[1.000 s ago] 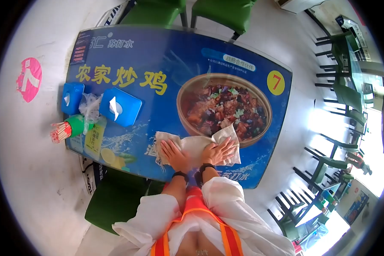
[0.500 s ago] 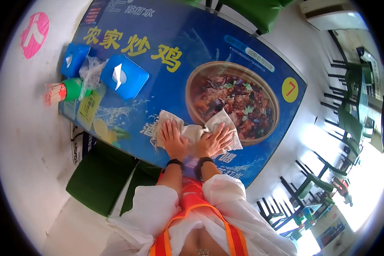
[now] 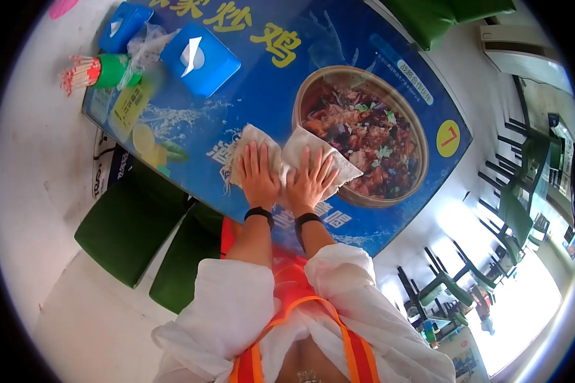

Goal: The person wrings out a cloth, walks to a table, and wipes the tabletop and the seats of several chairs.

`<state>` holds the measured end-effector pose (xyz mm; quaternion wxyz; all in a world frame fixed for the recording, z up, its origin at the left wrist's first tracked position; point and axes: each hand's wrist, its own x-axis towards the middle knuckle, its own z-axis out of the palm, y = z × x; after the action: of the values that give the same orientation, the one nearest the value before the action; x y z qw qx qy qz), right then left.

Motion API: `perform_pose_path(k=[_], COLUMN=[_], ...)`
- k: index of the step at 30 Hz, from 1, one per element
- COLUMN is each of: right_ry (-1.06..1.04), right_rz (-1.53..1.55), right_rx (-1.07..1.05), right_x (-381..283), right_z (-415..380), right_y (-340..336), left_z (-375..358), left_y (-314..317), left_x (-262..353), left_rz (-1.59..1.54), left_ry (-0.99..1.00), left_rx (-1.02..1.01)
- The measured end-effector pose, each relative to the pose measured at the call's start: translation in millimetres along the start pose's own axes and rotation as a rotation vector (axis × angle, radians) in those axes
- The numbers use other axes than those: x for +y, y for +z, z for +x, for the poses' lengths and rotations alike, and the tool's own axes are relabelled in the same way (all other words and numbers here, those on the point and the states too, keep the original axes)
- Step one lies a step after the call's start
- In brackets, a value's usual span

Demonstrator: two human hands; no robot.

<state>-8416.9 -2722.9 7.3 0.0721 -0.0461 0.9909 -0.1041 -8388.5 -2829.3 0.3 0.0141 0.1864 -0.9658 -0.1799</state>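
Both hands press flat on a beige cloth (image 3: 289, 156) that lies on the blue printed tabletop (image 3: 198, 153). My left hand (image 3: 259, 177) rests on the cloth's left part, fingers stretched out and pointing away from me. On the right part lies my right hand (image 3: 309, 183), its fingers spread. The cloth is bunched between the two hands, and its right corner reaches over the rim of the printed bowl picture (image 3: 370, 134). Neither hand is closed around anything.
Towards the table's far left are two blue tissue boxes (image 3: 200, 60) (image 3: 125, 27), a plastic bag (image 3: 148, 46) and a green holder of chopsticks (image 3: 113, 70). Green chairs (image 3: 131, 223) stand at the near left; more chairs and a person (image 3: 483, 309) appear at right.
The view has shifted, so the table sits higher in the picture. My hands are closer together on the cloth, which is bunched differently between them. Both hands stay flat.
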Motion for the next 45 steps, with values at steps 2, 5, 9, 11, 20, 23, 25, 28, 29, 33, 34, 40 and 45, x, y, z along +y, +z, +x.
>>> perform_pose_path(k=[2,5,9,11,20,23,25,28,29,33,34,40,45], right_ry=[-0.139,-0.402,-0.559,-0.559,-0.570,-0.602,-0.574,-0.537,-0.535,-0.468,-0.434,-0.277,-0.262], right_rz=[0.021,0.120,0.162,0.165,0.174,0.091,0.108,0.109,0.107,0.141,0.148,0.186,0.177], right_rx=[-0.030,-0.125,-0.124,-0.121,-0.119,-0.127,-0.120,-0.080,-0.083,-0.044,-0.022,0.066,0.100], right_x=[0,3,-4,-6,-14,-24,-33,-40,-42,-48,-51,-78,-82], right_z=[0,10,33,37,43,56,65,72,74,80,87,112,116], right_y=[3,5,-1,0,0,-1,-1,0,1,3,4,8,11], left_z=[-3,0,4,1,2,9,13,18,19,37,49,96,108], left_y=[5,2,3,5,6,-1,0,4,6,7,7,-10,-10], left_x=[-3,-2,-1,-3,-2,4,4,3,1,-8,-11,-29,-34], left_rz=[0.000,0.051,0.012,0.053,0.073,0.001,0.043,0.089,0.088,0.157,0.175,0.175,0.175], left_ry=[-0.009,0.015,-0.044,-0.087,-0.146,-0.248,-0.397,-0.455,-0.455,-0.465,-0.475,-0.371,-0.297], left_rx=[0.007,-0.008,0.015,0.014,0.049,0.112,0.156,0.214,0.210,0.310,0.351,0.184,0.116])
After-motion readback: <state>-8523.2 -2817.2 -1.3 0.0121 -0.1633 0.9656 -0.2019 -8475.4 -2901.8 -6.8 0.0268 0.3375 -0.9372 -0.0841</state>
